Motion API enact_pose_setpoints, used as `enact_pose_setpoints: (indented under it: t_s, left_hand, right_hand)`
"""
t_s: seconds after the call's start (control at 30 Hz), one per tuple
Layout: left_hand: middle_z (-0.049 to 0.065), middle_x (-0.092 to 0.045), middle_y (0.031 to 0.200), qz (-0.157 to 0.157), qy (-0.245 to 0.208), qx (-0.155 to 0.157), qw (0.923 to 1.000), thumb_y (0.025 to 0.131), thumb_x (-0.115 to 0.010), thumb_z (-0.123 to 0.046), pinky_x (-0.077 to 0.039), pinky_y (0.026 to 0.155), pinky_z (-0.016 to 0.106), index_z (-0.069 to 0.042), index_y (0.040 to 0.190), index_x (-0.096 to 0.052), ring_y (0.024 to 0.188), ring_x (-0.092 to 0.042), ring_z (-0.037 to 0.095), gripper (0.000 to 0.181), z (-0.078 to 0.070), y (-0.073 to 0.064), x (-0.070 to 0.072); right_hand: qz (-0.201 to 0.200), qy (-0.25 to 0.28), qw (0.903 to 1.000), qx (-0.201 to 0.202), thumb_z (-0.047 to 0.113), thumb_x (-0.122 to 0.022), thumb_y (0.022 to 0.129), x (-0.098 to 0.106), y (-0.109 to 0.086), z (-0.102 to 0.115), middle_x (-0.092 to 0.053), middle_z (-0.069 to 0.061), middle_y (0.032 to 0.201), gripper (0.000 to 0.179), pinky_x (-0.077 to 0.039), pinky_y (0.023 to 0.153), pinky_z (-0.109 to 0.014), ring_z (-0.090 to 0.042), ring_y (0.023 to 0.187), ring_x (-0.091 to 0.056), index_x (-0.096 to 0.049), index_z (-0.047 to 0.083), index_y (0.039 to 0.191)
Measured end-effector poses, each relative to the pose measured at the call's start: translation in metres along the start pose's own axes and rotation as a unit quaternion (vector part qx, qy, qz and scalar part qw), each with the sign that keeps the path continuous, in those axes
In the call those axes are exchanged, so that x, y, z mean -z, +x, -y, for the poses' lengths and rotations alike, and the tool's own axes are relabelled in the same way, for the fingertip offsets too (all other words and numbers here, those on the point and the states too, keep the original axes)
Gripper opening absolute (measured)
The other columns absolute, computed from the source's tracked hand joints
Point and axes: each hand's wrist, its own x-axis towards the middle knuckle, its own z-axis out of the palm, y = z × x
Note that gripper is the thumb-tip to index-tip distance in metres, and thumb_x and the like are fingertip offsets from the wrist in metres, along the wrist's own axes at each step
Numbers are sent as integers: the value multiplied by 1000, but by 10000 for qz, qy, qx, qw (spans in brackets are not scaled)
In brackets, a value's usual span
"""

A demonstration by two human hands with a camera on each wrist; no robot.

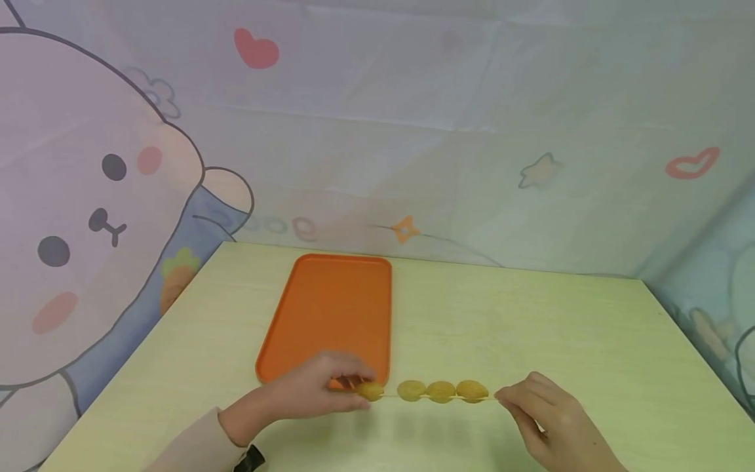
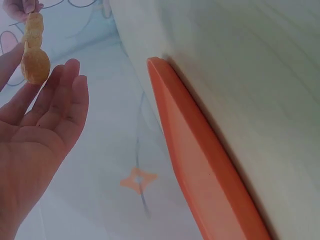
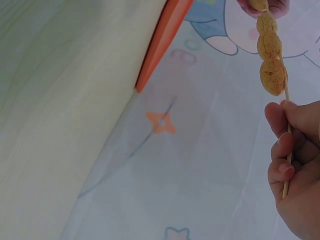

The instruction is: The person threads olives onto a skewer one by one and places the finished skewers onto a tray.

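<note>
A thin wooden skewer [image 1: 389, 396] is held level above the near part of the table, carrying golden-brown, puffy balls. Its right end is pinched by my right hand [image 1: 548, 416]; in the right wrist view the stick [image 3: 286, 187] runs down past the curled fingers. Three balls [image 1: 441, 392] sit close together nearer that hand. My left hand [image 1: 318, 390] pinches one more ball [image 1: 369, 391] at the skewer's left end, a gap apart from the others. In the left wrist view, thumb and fingers are around this ball [image 2: 35, 66].
An orange rectangular tray [image 1: 339, 314] with a raised rim lies on the pale wooden table [image 1: 519, 328], behind and left of the skewer. A printed cloth backdrop [image 1: 413, 131] rises behind the table's far edge.
</note>
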Motion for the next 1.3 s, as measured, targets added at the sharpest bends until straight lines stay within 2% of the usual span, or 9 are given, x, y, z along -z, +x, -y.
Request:
enact_pose_setpoints:
  t_s: [0.27,0.43,0.67,0.9,1.17,1.3]
  left_hand:
    - [1,-68,100,-116,128,-208,9996,91,-68,-18,-56,75,24,-5,110,-69,83,-62,2,24,-2,0,-3]
    - [2,-69,98,-270,471,-589,9968,91,-68,-16,-55,72,21,-5,107,-70,81,-61,2,20,-3,1,-5]
    - [2,-68,94,-577,984,-1196,9863,90,-68,-13,-53,66,18,-5,103,-71,78,-59,2,15,-1,4,-6]
    - [2,-67,96,-770,1326,-1293,9797,89,-69,-11,-50,64,13,-4,103,-71,78,-57,2,16,-2,5,-7]
    - [4,-67,97,-1007,1689,-1405,9704,85,-73,-7,-49,66,10,-2,101,-71,79,-59,4,17,-3,8,-10]
    - [4,-67,97,-994,1759,-1356,9699,84,-73,-7,-49,67,10,-2,101,-71,80,-60,5,17,-4,9,-12]
  right_hand:
    - [93,-130,9998,-69,32,-40,104,-1,0,0,-61,15,80,39,-37,60,-6,3,71,-44,-70,11,89]
    - [176,-160,9997,-81,32,-38,105,-2,-1,-1,-60,15,80,41,-36,60,-6,3,71,-42,-69,11,90]
    - [105,-101,9999,-37,28,-35,106,-5,-1,-2,-59,15,80,39,-35,60,-7,2,71,-42,-67,12,91]
    - [27,-279,9995,-174,31,-33,106,-9,-3,-4,-56,14,79,43,-35,59,-5,3,70,-43,-67,13,88]
    - [-281,-160,9995,71,26,-37,104,-16,-5,-9,-54,8,75,38,-33,55,-7,-1,66,-43,-66,10,86]
    - [-218,-121,9997,-61,28,-37,104,-17,-6,-8,-55,8,76,38,-34,55,-6,0,67,-43,-66,11,87]
